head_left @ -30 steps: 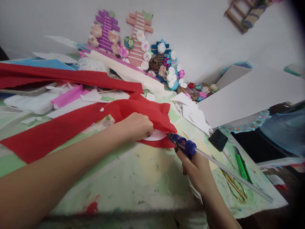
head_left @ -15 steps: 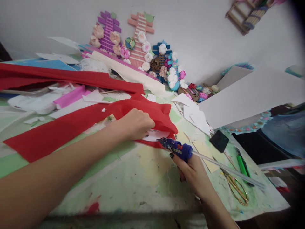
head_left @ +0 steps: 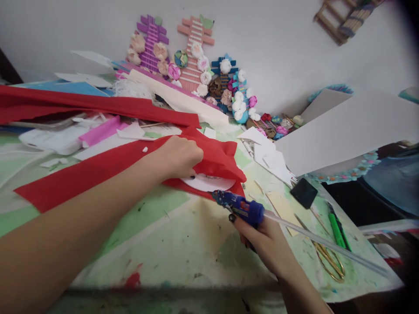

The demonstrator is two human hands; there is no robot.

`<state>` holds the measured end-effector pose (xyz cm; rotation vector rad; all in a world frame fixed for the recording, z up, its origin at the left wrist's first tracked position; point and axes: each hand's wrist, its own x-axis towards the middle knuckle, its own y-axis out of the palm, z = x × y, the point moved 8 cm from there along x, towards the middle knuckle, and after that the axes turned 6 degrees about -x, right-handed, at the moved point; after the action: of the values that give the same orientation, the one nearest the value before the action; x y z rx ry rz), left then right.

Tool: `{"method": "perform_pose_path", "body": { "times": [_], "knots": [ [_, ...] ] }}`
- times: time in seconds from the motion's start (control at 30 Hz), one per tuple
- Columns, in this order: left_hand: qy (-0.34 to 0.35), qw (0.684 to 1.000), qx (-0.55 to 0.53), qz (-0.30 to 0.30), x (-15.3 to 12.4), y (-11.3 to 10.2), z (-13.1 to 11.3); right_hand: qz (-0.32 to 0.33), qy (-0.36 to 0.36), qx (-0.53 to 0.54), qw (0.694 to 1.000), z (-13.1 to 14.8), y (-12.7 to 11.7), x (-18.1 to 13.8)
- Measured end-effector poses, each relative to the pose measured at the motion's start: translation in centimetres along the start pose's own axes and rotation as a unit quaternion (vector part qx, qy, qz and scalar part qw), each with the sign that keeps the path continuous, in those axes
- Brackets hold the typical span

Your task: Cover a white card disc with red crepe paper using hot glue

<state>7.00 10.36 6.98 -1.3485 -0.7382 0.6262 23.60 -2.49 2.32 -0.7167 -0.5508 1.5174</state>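
Observation:
My left hand [head_left: 178,158] is closed on red crepe-like paper [head_left: 218,158], lifting a fold of it off a white printed paper piece [head_left: 212,183]. More of the red sheet lies under that white piece, and a long strip of it runs left beneath my forearm. In my right hand [head_left: 262,235] is a blue hot glue gun [head_left: 238,207]. Its nozzle points left, at the lower edge of the white piece and the red paper. A long clear glue stick [head_left: 327,237] sticks out of its back end.
Gold-handled scissors [head_left: 329,259], a green cutter [head_left: 338,226] and a black square object [head_left: 303,192] lie at the right. White paper scraps [head_left: 270,157] lie behind them. Folded red paper [head_left: 98,107] lies at the back left. Flower-decorated stick crafts [head_left: 193,56] lean on the wall.
My left hand has moved left along the red paper, and more of the white piece shows. The glue gun's nozzle has shifted slightly left with my right hand.

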Motion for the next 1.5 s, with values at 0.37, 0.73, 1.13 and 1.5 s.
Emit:
{"method": "perform_pose_path", "body": {
  "times": [0.37,0.73,1.13,1.5],
  "knots": [
    [-0.018,1.000,0.001,0.017,0.2,0.3,1.0,0.003,-0.178,-0.051,0.983,5.4,2.0,2.1],
    [-0.015,1.000,0.000,0.027,0.3,0.6,0.9,-0.011,-0.164,-0.128,0.978,6.1,3.0,2.6],
    [-0.024,0.998,-0.038,0.039,0.2,0.7,1.0,-0.025,-0.158,-0.156,0.975,4.4,1.2,1.2],
    [-0.012,0.999,-0.035,0.026,0.3,0.8,1.1,-0.038,-0.097,-0.162,0.981,1.1,-1.2,0.5]
  ]
}}
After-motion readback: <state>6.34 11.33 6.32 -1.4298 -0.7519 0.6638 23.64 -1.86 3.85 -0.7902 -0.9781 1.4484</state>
